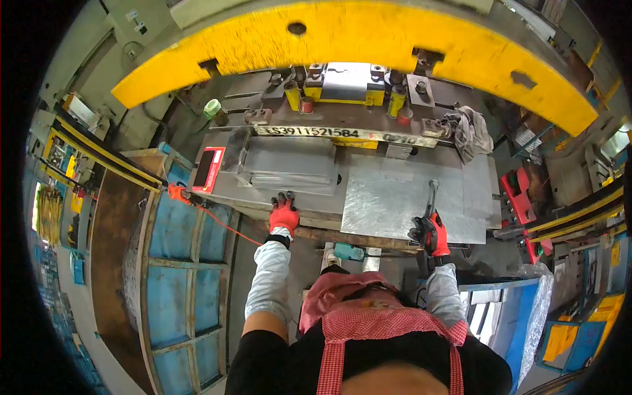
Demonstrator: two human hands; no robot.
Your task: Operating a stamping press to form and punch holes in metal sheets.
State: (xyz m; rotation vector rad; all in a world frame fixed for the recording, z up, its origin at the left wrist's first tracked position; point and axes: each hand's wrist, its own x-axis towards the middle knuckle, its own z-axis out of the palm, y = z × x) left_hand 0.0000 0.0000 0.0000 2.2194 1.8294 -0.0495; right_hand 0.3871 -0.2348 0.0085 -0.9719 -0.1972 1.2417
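Observation:
My left hand [284, 214], in a red glove with dark fingertips, rests at the front edge of the press bed with its fingers spread. Just beyond it lies a stack of grey metal sheets [289, 161]. In my right hand [432, 236], gloved the same way, is a slim metal hand tool [432, 193] with a rounded far end; its exact kind is unclear. The tool points away from me over a large shiny metal plate [375, 197] to the right of the stack. My right fingers are closed around its near end.
A yellow press beam [355, 33] spans the far side, above a die [345, 82] with yellow posts. A grey rag [471, 131] hangs at the right. Left are a red-framed black panel [209, 170] and a blue metal frame [174, 296]; lower right, a blue bin [520, 322].

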